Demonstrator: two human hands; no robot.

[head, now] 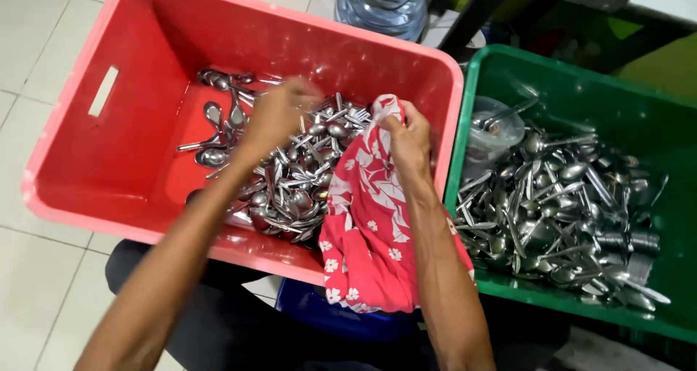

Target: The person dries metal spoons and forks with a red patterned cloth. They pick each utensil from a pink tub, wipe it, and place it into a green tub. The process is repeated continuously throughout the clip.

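Nearest, dark trousers [218,327] and the corner of a blue bin [341,316] under the crates. Draped over the near rim of the red crate [138,146], a red flowered cloth [367,226], hanging down outside and bunched at its top, kept handy beside the cutlery, seemingly for wiping. Right hand [408,140] at that bunched top, fingers closed and pinching the fabric, holding it up off the pile. Left hand [279,113] down in the red crate, blurred with motion, fingers curled over the heap of spoons and forks [290,186]; cannot tell whether any piece is gripped. To the right, a green crate [581,70] with a second, larger heap of cutlery [559,211] and a clear bowl [497,128]. Farthest, a big water bottle [381,4] on the tiled floor [36,44].
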